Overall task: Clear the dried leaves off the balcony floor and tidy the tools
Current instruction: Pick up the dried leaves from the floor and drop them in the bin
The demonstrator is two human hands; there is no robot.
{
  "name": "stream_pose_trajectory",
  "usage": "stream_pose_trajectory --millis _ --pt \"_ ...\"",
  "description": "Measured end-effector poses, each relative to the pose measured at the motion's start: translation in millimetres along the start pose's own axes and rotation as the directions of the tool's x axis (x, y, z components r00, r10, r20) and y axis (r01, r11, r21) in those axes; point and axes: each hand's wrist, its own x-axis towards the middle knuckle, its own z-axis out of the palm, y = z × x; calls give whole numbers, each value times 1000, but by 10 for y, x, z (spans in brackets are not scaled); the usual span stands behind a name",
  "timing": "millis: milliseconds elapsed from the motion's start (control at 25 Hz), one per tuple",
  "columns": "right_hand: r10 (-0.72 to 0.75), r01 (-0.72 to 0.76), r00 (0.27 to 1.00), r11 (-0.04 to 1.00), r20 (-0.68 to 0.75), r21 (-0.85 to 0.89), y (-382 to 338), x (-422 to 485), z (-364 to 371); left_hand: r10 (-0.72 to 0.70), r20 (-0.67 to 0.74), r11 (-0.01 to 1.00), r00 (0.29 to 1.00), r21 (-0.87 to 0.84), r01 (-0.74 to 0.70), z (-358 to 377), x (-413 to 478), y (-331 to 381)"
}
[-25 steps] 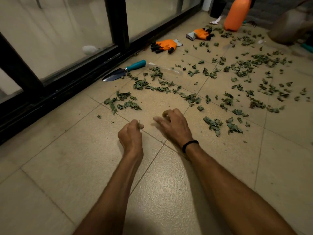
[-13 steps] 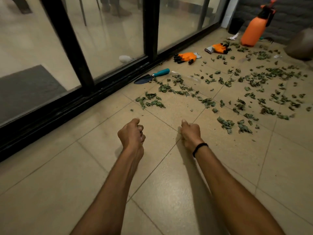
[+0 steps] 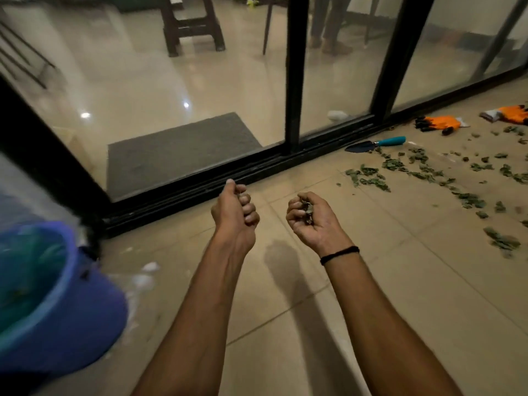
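Note:
My right hand (image 3: 313, 221) is turned palm up above the tiled floor, its fingers curled round a small clump of dried leaves (image 3: 307, 210). My left hand (image 3: 235, 212) hovers beside it with curled fingers; what it holds is hidden. Several more dried leaves (image 3: 368, 175) lie scattered on the tiles to the right. A blue bucket (image 3: 57, 304) with green leaves inside stands at the lower left, blurred. A trowel (image 3: 374, 144) with a teal handle lies by the door track, and two orange gloves (image 3: 440, 124) lie beyond it.
A black sliding glass door track (image 3: 257, 170) runs across the floor ahead of my hands. Behind the glass are a grey mat (image 3: 177, 150), furniture legs and a person's legs. White scraps (image 3: 150, 267) lie near the bucket.
Both hands have lifted off the floor and turned upward with gathered leaves. The view has swung left, bringing the blue bucket into sight and pushing the leaves and tools to the right edge.

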Motion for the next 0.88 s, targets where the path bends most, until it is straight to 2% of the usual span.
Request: stream_pose_trajectory --millis 120,280,480,560,600,640,720,760,800,880 --pt "120 -115 991 990 57 -82 573 -13 412 54 -15 996 998 -75 -55 -373 -111 466" --pt "266 -251 958 959 109 -132 1289 -119 915 157 -165 964 974 -191 -188 -909 -342 1025" --pt "341 -286 923 918 178 -274 2192 -293 1624 325 -412 846 851 -276 -457 -1696 -669 1717" --pt "297 -194 930 896 216 -399 2563 -347 1874 379 -525 823 762 -184 -537 -1996 -751 1920" --pt "249 -102 938 864 242 -493 2749 -357 1963 408 -586 831 700 -80 -551 -2129 -770 1974" --pt "194 4 943 804 270 -594 2940 -346 2034 441 -637 839 632 41 -543 -2226 -779 2001" --pt "153 183 929 602 337 -777 3228 -349 2115 497 -705 836 506 233 -497 -2350 -764 1992" --pt "157 226 924 512 349 -829 3312 -342 2132 508 -719 838 474 285 -466 -2371 -740 1977" --pt "169 236 921 474 351 -848 3359 -344 2137 514 -725 840 458 317 -439 -2410 -700 1966" --pt "214 191 912 536 351 -823 3383 -311 2091 528 -726 836 441 353 -420 -2427 -638 1957"
